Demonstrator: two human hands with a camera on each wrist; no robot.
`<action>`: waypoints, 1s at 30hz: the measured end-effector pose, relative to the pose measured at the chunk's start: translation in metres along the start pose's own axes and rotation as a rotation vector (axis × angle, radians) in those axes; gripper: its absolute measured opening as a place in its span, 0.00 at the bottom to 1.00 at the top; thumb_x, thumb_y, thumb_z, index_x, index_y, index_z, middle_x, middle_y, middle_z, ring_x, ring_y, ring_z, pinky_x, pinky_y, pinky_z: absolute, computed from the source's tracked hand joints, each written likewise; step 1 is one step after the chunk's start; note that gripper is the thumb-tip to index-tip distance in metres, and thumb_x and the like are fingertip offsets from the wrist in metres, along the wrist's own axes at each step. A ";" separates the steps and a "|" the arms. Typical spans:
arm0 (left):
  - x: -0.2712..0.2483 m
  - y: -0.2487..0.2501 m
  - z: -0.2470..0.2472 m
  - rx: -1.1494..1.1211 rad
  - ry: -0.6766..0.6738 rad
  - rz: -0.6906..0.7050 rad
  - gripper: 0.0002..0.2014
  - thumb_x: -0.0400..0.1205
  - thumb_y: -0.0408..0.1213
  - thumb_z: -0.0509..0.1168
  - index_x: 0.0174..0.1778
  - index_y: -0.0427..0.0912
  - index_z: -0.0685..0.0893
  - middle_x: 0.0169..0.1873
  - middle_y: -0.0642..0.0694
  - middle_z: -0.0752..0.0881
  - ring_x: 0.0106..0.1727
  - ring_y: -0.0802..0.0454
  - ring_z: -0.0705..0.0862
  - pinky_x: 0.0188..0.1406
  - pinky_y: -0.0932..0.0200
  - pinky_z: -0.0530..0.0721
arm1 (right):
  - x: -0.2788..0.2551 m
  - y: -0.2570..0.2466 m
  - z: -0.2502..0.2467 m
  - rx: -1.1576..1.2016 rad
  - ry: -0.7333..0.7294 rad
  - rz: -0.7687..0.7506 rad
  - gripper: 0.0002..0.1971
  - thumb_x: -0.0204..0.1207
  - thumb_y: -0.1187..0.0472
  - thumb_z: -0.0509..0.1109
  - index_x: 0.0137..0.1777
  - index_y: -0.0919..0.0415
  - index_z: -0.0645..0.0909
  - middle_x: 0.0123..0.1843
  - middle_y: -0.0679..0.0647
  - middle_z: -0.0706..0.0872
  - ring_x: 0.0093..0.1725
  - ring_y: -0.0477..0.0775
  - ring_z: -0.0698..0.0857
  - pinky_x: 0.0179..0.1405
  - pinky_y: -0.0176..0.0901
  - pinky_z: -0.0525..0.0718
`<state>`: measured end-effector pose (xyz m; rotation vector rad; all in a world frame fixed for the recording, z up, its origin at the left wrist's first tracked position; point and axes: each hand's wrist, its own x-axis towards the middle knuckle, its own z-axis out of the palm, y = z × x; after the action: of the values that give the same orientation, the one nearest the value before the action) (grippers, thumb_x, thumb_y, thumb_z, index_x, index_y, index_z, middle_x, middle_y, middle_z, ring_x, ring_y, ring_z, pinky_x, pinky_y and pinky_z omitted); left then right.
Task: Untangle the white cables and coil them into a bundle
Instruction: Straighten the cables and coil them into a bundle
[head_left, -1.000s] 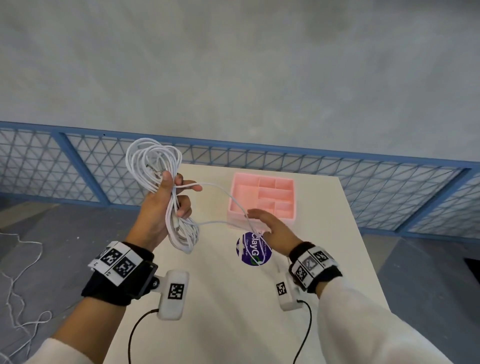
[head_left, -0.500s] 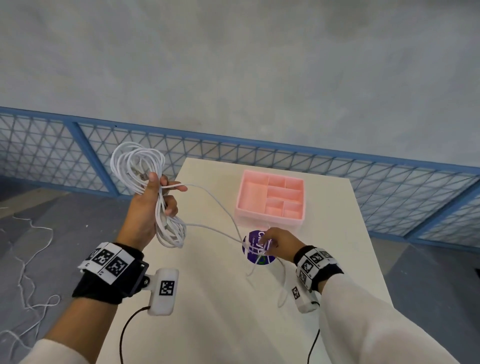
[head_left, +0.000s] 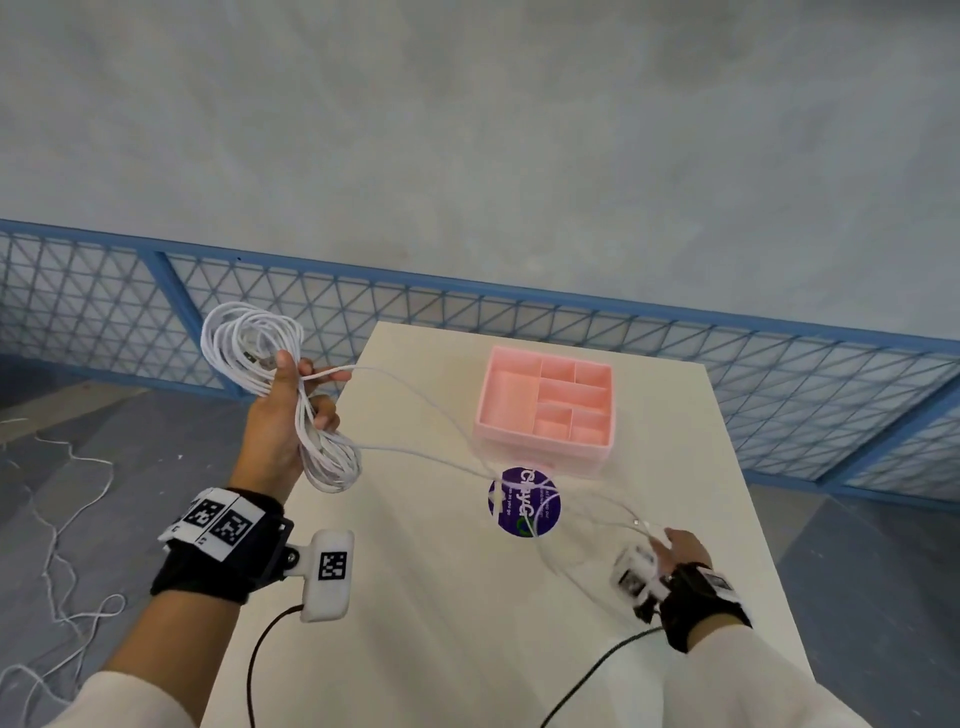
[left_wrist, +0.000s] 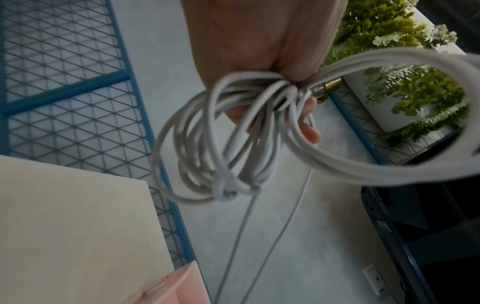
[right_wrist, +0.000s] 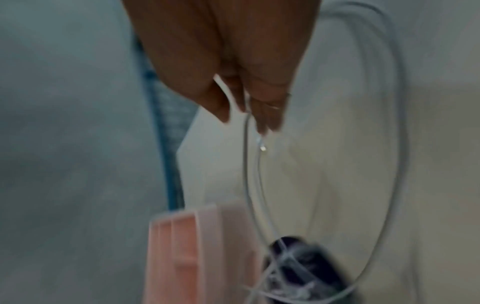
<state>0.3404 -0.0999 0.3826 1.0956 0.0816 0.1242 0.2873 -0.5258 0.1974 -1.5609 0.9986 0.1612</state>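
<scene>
The white cables sat mostly coiled in your left hand, fingers curled round the coil's middle, held up beside the table. Within the last second your right hand had drawn back toward you from the pink organiser, pinching two loose strands. I judged that pulled the tail straight, ready for another loop.

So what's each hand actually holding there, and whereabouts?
The left hand grips the coiled white cables around the coil's middle. The right hand pinches the loose strands near their ends.
</scene>
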 end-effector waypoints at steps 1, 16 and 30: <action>-0.001 -0.001 0.003 0.046 -0.018 0.011 0.18 0.86 0.54 0.49 0.36 0.49 0.73 0.35 0.48 0.91 0.15 0.59 0.72 0.16 0.68 0.71 | -0.001 -0.002 0.004 -0.105 -0.038 0.015 0.14 0.81 0.64 0.59 0.66 0.61 0.68 0.70 0.63 0.74 0.25 0.51 0.86 0.14 0.35 0.81; -0.041 -0.010 0.094 0.313 -0.363 0.056 0.19 0.78 0.60 0.58 0.37 0.51 0.86 0.47 0.41 0.91 0.59 0.44 0.86 0.63 0.49 0.81 | -0.193 -0.129 0.091 0.002 -0.902 -0.713 0.14 0.77 0.67 0.67 0.61 0.56 0.77 0.45 0.51 0.89 0.46 0.44 0.87 0.51 0.34 0.84; -0.020 -0.017 0.063 0.562 -0.231 0.143 0.12 0.80 0.43 0.66 0.29 0.52 0.77 0.25 0.51 0.77 0.26 0.56 0.76 0.31 0.55 0.74 | -0.198 -0.119 0.052 -1.159 -0.532 -1.293 0.13 0.81 0.58 0.61 0.60 0.52 0.85 0.44 0.43 0.84 0.47 0.47 0.79 0.36 0.34 0.65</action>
<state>0.3295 -0.1658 0.3958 1.6705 -0.1805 0.1042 0.2652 -0.3931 0.3916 -2.6745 -0.8130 0.2242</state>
